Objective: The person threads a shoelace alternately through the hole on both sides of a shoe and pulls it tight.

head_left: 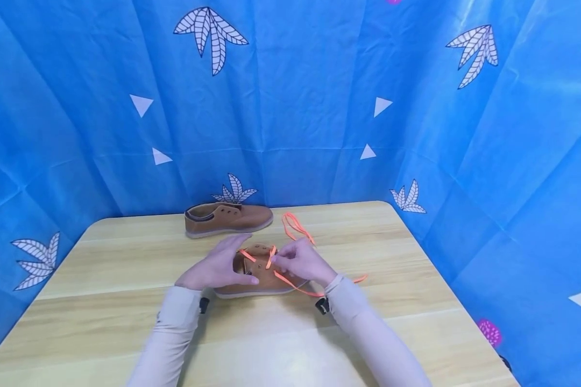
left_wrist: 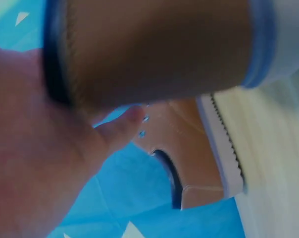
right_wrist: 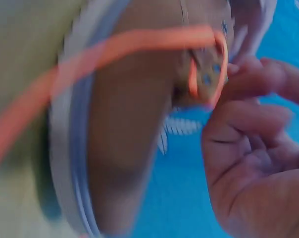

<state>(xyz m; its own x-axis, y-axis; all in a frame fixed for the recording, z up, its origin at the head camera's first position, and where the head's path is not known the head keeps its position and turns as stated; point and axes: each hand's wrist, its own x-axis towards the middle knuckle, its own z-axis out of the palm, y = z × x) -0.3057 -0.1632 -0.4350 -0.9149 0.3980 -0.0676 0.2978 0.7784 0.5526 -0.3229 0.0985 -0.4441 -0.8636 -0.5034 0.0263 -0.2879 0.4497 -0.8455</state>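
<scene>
- Left hand (head_left: 218, 266): thumb and fingers extended and apart, straddling the heel end of the near shoe, with the thumb along its near side; this placing probably steadies the shoe, though hidden fingertips make the firmness of contact uncertain.
- Far shoe (head_left: 242, 217): beyond the left hand, upright on the table (head_left: 368, 242), toe to the right; no lace shows in its eyelets, and its position leaves both hands room.
- Near shoe (head_left: 271, 284): upright between the hands, opening beside the left, toe below the right, so its eyelets lie within reach of both.
- Orange lace (head_left: 284, 279): partly through the near shoe's eyelets, a length trailing below the right hand.
- Right hand (head_left: 302, 260): thumb and fingertips together, pinching the lace above the eyelets, a grip apparently suited to drawing a narrow strip.
- Orange loop (head_left: 298, 226): on the table, just beyond the right hand.
</scene>
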